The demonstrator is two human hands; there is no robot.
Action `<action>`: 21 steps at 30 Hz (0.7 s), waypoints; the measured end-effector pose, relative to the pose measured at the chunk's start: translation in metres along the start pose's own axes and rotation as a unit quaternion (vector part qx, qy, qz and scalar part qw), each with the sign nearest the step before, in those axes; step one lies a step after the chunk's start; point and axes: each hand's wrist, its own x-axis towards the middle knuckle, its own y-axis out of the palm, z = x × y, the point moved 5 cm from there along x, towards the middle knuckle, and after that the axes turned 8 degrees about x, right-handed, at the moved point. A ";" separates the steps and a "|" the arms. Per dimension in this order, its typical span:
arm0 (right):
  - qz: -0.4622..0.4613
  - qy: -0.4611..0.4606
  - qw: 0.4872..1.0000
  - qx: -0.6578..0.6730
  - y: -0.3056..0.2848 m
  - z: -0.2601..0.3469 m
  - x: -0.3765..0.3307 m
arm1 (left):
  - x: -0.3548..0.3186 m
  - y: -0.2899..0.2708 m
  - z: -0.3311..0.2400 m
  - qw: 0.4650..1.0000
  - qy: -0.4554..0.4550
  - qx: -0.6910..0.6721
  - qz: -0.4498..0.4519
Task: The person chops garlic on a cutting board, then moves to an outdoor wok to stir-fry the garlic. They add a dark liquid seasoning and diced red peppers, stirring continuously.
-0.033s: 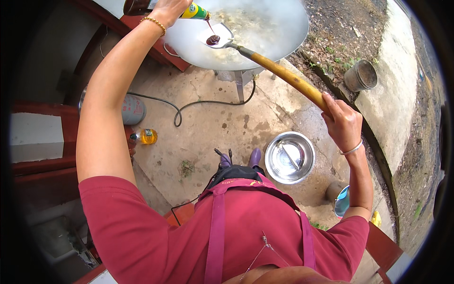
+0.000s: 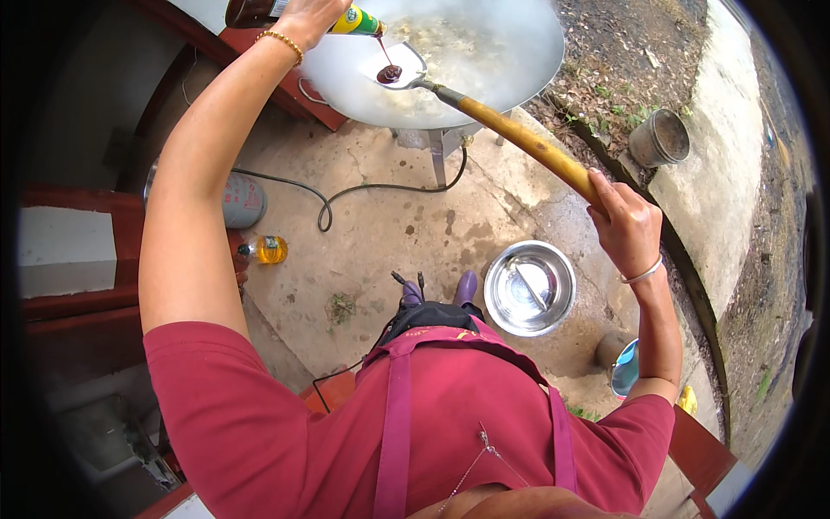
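Note:
My left hand [image 2: 313, 21], at the top, is closed around a dark sauce bottle [image 2: 355, 22] with a yellow and green neck label. The bottle is tipped to the right, and a thin dark stream runs from its mouth. That stream lands in the metal head of a long-handled spatula [image 2: 527, 141], where a small pool of dark sauce [image 2: 389, 74] lies. My right hand [image 2: 626, 223] grips the wooden handle near its end. Beneath the spatula head, a large wok [image 2: 543, 54] holds steaming food, partly blurred by the vapour.
A metal stand [image 2: 438, 151] supports the wok, and a black hose [image 2: 372, 186] crosses the concrete. Left of my feet are a grey gas cylinder [image 2: 244, 202] and a bottle of yellow liquid [image 2: 270, 250]. A steel basin [image 2: 497, 303] and a bucket [image 2: 659, 138] are on the right.

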 end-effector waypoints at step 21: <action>-0.003 0.003 1.000 -0.015 0.003 -0.011 -0.002 | 0.001 0.026 -0.026 0.993 -0.018 -0.066 0.095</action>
